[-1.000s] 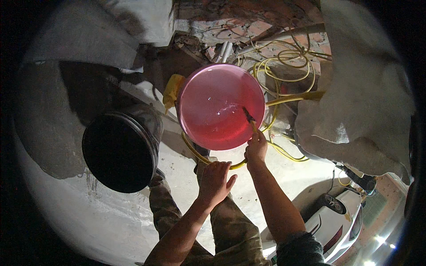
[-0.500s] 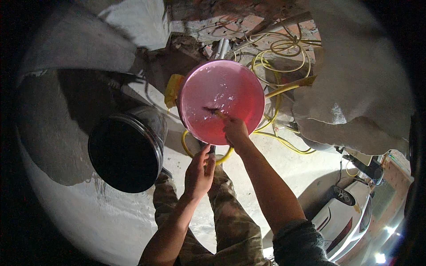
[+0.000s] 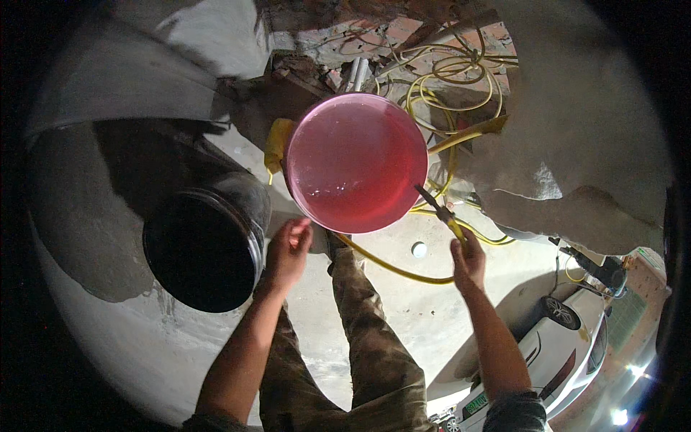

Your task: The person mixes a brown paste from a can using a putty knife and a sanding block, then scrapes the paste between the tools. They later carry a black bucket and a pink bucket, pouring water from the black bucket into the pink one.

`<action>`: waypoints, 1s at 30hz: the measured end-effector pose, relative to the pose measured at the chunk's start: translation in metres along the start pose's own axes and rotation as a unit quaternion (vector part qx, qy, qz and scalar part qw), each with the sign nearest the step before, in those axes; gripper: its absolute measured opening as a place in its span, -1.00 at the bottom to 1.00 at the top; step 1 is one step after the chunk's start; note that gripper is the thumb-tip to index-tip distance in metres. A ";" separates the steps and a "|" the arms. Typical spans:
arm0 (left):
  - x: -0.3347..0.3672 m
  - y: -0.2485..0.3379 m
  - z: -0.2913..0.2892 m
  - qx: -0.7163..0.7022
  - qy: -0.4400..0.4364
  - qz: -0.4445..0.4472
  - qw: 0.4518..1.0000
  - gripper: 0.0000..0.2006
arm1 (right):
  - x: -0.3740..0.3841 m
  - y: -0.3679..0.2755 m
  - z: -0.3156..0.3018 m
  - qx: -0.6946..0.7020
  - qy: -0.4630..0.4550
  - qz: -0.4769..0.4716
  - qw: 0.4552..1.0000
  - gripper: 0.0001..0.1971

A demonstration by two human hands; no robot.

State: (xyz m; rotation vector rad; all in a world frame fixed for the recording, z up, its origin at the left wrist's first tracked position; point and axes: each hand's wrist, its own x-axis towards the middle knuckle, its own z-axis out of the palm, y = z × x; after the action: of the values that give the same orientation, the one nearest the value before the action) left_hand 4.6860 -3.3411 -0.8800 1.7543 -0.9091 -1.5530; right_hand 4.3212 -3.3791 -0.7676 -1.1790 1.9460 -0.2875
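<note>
A round pink bucket (image 3: 345, 155) with liquid in it stands at the centre. My left hand (image 3: 289, 245) is at its near left rim, fingers curled and fingertips against the edge; their far side is hidden. In my right hand (image 3: 469, 259), right of the bucket, is the end of a yellow hose (image 3: 403, 273) with a dark, thin nozzle (image 3: 430, 199). My fingers wrap round the hose just behind a dark fitting. The nozzle tip points up and left, beside or over the bucket's right rim; I cannot tell which.
A black bucket (image 3: 201, 252) stands on the left. Yellow hose coils (image 3: 461, 79) lie at the far right, near broken brick. A yellow object (image 3: 277, 147) sits left of the pink bucket. A white disc (image 3: 419, 250) is on the floor. A white car (image 3: 547, 360) stands lower right.
My right hand has pulled the nozzle out of the bucket and moved right, dragging the hose along. My left hand has shifted left along the rim. The liquid's surface looks calmer.
</note>
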 end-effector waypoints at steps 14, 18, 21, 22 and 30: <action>0.029 0.003 0.004 -0.181 0.087 -0.214 0.956 -0.34 | 0.151 0.024 -0.093 -0.411 0.079 -0.028 0.908 -0.65; 0.023 0.000 0.009 -0.188 0.065 -0.198 0.960 -0.35 | 0.192 0.018 -0.026 -0.405 0.068 -0.036 0.911 -0.63; 0.029 -0.009 0.006 -0.206 0.078 -0.213 0.952 -0.36 | 0.171 0.024 0.022 -0.336 0.071 -0.055 0.937 -0.61; 0.032 -0.012 0.005 -0.203 0.080 -0.215 0.952 -0.35 | 0.155 0.027 0.035 -0.345 0.063 -0.084 0.933 -0.61; 0.063 -0.018 0.010 -0.295 0.047 -0.223 0.928 -0.34 | 0.096 0.022 0.121 0.283 0.006 0.179 0.942 -0.23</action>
State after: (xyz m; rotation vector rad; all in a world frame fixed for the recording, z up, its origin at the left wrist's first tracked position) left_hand 4.6828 -3.3826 -0.9322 1.6165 0.0422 -1.7572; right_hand 4.3754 -3.4206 -0.9077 -0.4416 1.8639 -0.6092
